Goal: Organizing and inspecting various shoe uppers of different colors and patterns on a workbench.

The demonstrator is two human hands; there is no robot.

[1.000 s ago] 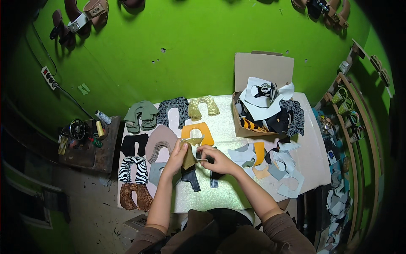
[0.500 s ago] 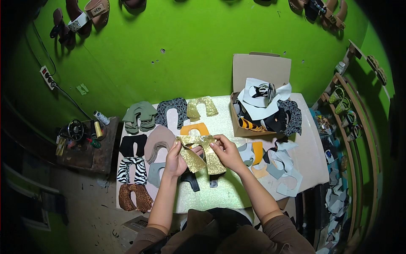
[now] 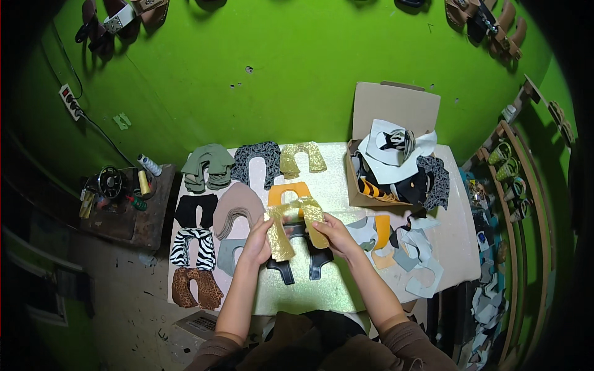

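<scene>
Both hands hold up a gold glittery horseshoe-shaped piece (image 3: 281, 241) of sheet material, its two legs hanging down. My left hand (image 3: 257, 240) pinches its left leg, and my right hand (image 3: 337, 235) pinches the right one. Below the piece on the table lies a black U-shaped piece (image 3: 320, 263), partly covered from sight. Just beyond my hands is an orange U-shaped piece (image 3: 288, 189), its lower part hidden by the gold one. Farther back sit more gold glittery U-shaped pieces (image 3: 303, 150).
Stacked cutouts fill the table's left: olive green (image 3: 209, 162), dark patterned (image 3: 257, 159), black (image 3: 196, 211), mauve (image 3: 238, 203), zebra-striped (image 3: 193, 247), leopard-print (image 3: 195, 287). At right stand an open cardboard box (image 3: 396, 102) of scraps and loose offcuts (image 3: 421, 247). A sewing machine (image 3: 110, 180) is left.
The gold piece has been spread from a folded, overlapping shape into an open horseshoe. My right hand has moved slightly right and down, and more of the black piece shows. The view has shifted a little.
</scene>
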